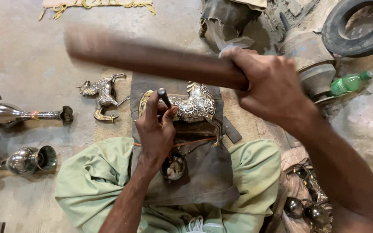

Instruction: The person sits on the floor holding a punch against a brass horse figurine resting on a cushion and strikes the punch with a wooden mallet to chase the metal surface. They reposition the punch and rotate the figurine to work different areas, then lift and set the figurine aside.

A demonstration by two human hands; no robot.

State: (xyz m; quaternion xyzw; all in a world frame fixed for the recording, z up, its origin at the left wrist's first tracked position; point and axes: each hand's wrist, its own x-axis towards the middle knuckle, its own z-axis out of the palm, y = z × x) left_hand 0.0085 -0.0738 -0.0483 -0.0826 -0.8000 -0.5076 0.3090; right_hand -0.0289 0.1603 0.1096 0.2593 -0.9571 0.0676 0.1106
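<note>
My left hand [156, 129] grips a short dark metal punch [164, 96], tip set against an engraved silver metal horse figure [195, 105] that lies on a dark cloth [203, 168] over my lap. My right hand [268, 88] is closed on the end of a long brown wooden stick [152, 58], blurred with motion, raised above the figure and reaching left. A small shiny metal bowl [173, 167] sits on the cloth just below my left wrist.
A second metal horse [102, 95] lies on the concrete floor at left, beside two silver vases [26, 115] [30, 159]. A green plastic bottle [348, 83], a black tyre [359, 28] and a grey block stand at right. Round metal pieces [305, 210] lie by my right knee.
</note>
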